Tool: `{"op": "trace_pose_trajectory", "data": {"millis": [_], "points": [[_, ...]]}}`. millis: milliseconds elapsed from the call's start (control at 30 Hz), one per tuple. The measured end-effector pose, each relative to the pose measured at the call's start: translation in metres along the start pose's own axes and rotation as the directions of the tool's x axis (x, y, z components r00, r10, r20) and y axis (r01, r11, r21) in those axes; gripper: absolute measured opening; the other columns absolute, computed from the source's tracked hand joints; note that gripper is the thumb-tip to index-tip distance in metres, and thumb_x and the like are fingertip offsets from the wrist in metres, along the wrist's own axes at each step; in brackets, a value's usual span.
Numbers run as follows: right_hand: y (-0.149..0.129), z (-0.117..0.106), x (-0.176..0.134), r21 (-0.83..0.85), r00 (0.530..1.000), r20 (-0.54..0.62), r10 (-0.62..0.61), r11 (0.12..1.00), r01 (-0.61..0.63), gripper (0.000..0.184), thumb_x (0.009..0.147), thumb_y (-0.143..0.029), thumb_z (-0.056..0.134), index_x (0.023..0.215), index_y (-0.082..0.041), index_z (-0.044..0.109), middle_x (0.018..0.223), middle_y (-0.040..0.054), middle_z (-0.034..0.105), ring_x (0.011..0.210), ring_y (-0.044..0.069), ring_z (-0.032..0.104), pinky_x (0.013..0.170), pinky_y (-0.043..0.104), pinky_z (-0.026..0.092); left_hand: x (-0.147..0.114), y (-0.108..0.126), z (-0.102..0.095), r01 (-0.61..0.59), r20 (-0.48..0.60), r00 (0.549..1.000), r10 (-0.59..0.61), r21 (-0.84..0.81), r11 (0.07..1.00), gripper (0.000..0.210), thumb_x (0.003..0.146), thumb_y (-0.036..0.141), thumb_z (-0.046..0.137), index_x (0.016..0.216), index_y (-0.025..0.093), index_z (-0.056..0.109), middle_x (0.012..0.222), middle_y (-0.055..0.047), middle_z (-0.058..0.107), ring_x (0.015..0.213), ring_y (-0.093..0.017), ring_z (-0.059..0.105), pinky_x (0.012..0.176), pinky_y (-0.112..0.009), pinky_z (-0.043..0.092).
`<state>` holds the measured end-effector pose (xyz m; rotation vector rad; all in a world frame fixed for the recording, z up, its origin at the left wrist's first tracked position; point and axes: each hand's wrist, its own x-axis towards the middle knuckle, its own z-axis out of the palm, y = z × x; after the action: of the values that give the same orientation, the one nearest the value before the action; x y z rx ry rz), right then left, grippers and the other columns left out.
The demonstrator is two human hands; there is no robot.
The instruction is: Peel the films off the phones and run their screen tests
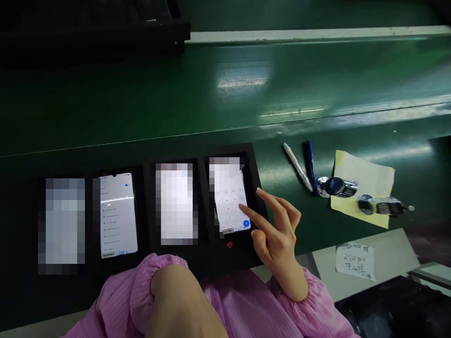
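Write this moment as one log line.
right hand: pointing at phone calculator, touch unclear; left hand: out of view; pens: on table

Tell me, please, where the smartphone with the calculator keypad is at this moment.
In the head view, the smartphone with the calculator keypad lies just below centre, at the right end of the black tray, partly under the right hand.
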<state>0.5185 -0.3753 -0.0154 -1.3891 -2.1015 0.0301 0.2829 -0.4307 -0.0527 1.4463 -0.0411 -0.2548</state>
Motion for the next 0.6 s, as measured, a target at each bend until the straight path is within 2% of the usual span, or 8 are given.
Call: {"op": "trace_pose_trajectory", "data": {"millis": [67,133,233,367,433,500,600], "points": [[-0.001,-0.001,-0.001,-0.001,0.999,0.007,-0.033,0.999,0.033,0.049,0.113,-0.049,0.033,0.12,-0.027,0.076,0.151,0.0108,0.058,0.13,0.034,0.052,0.104,0.056,0.041,-0.001,-0.008,0.005,0.071,-0.143,0.987,-0.067,0.021,0.997,0.023,0.069,0.056,0.086,0.081,0.039,0.077,0.079,0.005,0.071,0.076,-0.016,0.069,0.061,-0.028,0.049],[-0.002,-0.004,-0.002,0.01,1.0,0.008,-0.03,0.999,0.03,0.049,0.113,-0.049,0.033,0.119,-0.028,0.077,0.148,0.0103,0.06,0.128,0.034,0.053,0.102,0.056,0.042,0.0,-0.015,0.01,0.139,-0.274,0.954,-0.125,0.033,0.99,0.02,0.07,0.054,0.086,0.076,0.037,0.075,0.071,0.005,0.068,0.069,-0.015,0.068,0.059,-0.026,0.049],[-0.002,-0.012,-0.004,0.085,0.999,0.009,-0.051,0.995,0.05,0.049,0.113,-0.047,0.033,0.117,-0.027,0.078,0.144,0.0098,0.063,0.125,0.032,0.055,0.102,0.055,0.044,0.004,-0.025,0.016,0.185,-0.348,0.924,-0.158,0.045,0.982,0.024,0.072,0.05,0.084,0.065,0.033,0.069,0.056,0.008,0.058,0.056,-0.014,0.062,0.056,-0.024,0.05],[0.001,-0.024,-0.007,0.207,0.984,0.103,-0.148,0.97,0.124,0.06,0.113,-0.053,0.028,0.105,-0.025,0.081,0.14,0.0099,0.066,0.122,0.03,0.057,0.102,0.052,0.047,0.005,-0.041,0.033,0.217,-0.445,0.878,-0.173,0.049,0.975,0.04,0.078,0.051,0.079,0.054,0.028,0.058,0.045,0.011,0.046,0.044,-0.011,0.055,0.052,-0.021,0.048],[0.003,-0.027,-0.007,0.222,0.974,0.146,-0.174,0.965,0.139,0.064,0.112,-0.056,0.027,0.102,-0.025,0.082,0.139,0.0093,0.067,0.122,0.029,0.057,0.103,0.051,0.046,0.004,-0.052,0.043,0.229,-0.524,0.834,-0.172,0.046,0.972,0.044,0.078,0.052,0.079,0.051,0.028,0.055,0.044,0.011,0.045,0.042,-0.011,0.055,0.05,-0.021,0.047],[0.006,-0.028,-0.007,0.206,0.962,0.206,-0.179,0.969,0.136,0.064,0.111,-0.057,0.026,0.102,-0.026,0.082,0.141,0.0085,0.066,0.125,0.029,0.056,0.105,0.052,0.044,0.004,-0.063,0.05,0.246,-0.615,0.771,-0.167,0.045,0.968,0.045,0.075,0.053,0.081,0.049,0.029,0.053,0.044,0.01,0.046,0.043,-0.012,0.057,0.049,-0.022,0.049],[0.01,-0.028,-0.003,0.149,0.954,0.259,-0.15,0.982,0.114,0.062,0.112,-0.056,0.026,0.108,-0.027,0.082,0.149,0.0089,0.061,0.13,0.031,0.052,0.105,0.054,0.041,0.006,-0.074,0.054,0.269,-0.707,0.69,-0.158,0.048,0.962,0.042,0.069,0.056,0.085,0.051,0.032,0.055,0.049,0.009,0.054,0.05,-0.015,0.063,0.05,-0.026,0.053]]}}
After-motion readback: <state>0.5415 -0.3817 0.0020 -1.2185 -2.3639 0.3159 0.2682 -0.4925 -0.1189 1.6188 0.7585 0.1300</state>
